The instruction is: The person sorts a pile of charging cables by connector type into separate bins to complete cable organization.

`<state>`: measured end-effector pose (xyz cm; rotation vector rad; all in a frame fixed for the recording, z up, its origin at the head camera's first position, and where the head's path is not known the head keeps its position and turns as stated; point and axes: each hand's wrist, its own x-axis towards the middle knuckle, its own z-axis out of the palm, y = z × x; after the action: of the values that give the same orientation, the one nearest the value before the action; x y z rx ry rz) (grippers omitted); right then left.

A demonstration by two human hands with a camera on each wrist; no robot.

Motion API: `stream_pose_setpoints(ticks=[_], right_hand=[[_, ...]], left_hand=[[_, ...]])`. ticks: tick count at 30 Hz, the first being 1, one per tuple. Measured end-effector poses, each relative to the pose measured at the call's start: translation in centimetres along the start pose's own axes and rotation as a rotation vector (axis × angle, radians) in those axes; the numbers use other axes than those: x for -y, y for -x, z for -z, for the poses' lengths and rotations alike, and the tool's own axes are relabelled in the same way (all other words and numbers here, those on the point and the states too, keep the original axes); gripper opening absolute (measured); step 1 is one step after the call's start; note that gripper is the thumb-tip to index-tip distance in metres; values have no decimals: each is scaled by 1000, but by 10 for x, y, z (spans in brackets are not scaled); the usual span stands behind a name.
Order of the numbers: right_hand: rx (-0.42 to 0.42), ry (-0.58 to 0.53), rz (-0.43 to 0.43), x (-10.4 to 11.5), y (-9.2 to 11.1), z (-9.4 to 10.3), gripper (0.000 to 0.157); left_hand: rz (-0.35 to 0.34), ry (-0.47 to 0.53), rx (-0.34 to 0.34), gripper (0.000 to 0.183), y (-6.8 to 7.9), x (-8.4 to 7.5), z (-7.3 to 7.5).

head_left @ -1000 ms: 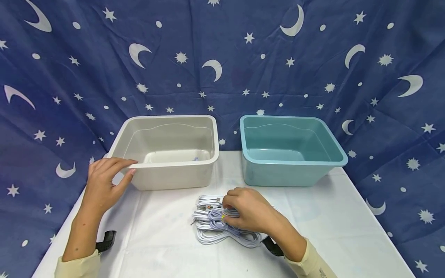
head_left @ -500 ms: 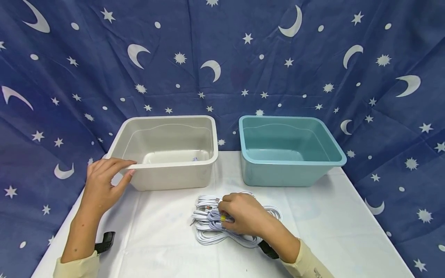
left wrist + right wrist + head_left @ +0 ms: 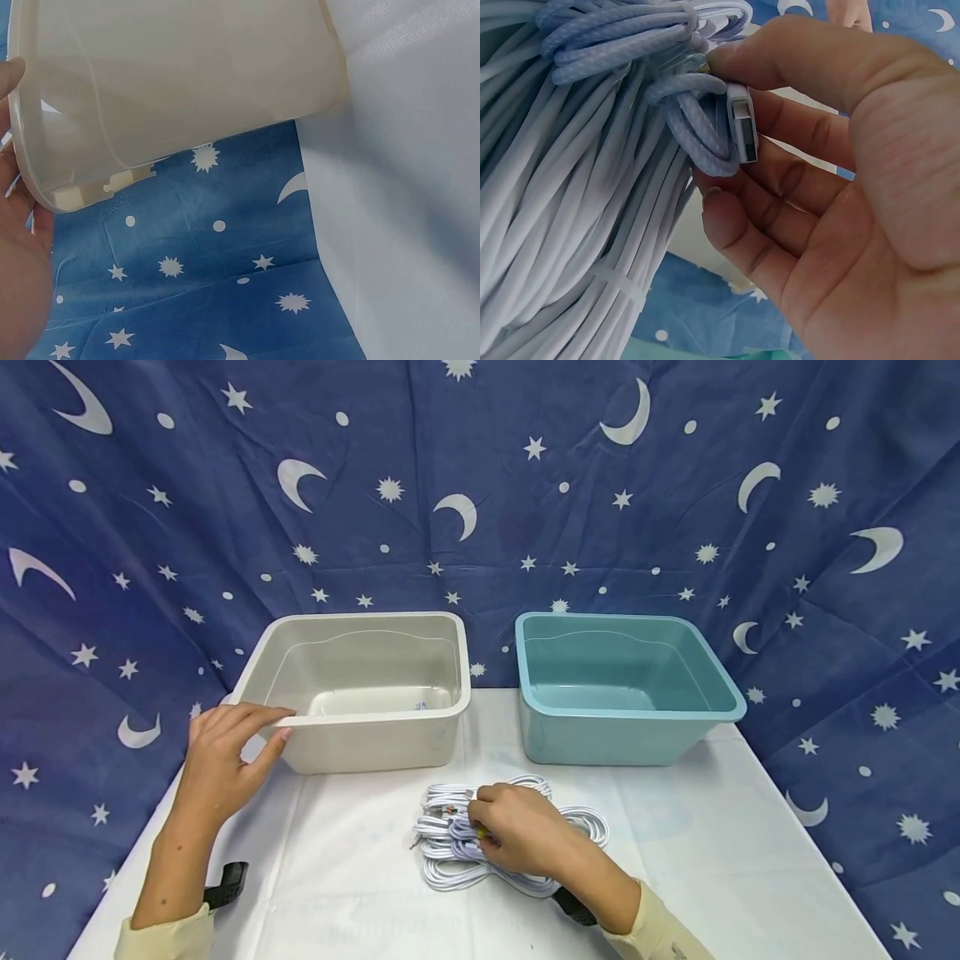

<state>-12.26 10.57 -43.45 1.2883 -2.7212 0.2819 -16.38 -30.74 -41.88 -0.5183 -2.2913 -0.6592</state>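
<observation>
My left hand grips the near left rim of a beige plastic bin, fingers over the edge and thumb outside. In the left wrist view, the hand holds that rim beside the bin's wall. My right hand is over a pile of coiled white cables. Close up in the right wrist view, its thumb and fingers pinch a lavender braided USB cable, its USB plug showing near the palm. Bundled white cables lie beside it. The right hand covers part of the pile.
To the right of the beige bin stands a teal bin. A small bluish mark or item shows inside the beige bin. The table has a white cloth, and a blue curtain with moons and stars hangs behind.
My right hand has shifted slightly left and toward me over the pile, uncovering white coils behind and to the right. My left hand stays on the bin's rim.
</observation>
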Motion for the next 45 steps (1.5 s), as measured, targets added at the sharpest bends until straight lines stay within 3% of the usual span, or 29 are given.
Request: stream_pose_setpoints(ticks=[12,29,45], right_hand=[[-28,27,2,-1,2,-1,22],[-201,33,63,-3,-2,6,18],[-293,3,110,-9,-7,15,14]], left_hand=[[-13,6,-14,27,0,-1,-2],[-15,1,-27,27,2,1,2],[-15,4,-25,28,-1,0,-1]])
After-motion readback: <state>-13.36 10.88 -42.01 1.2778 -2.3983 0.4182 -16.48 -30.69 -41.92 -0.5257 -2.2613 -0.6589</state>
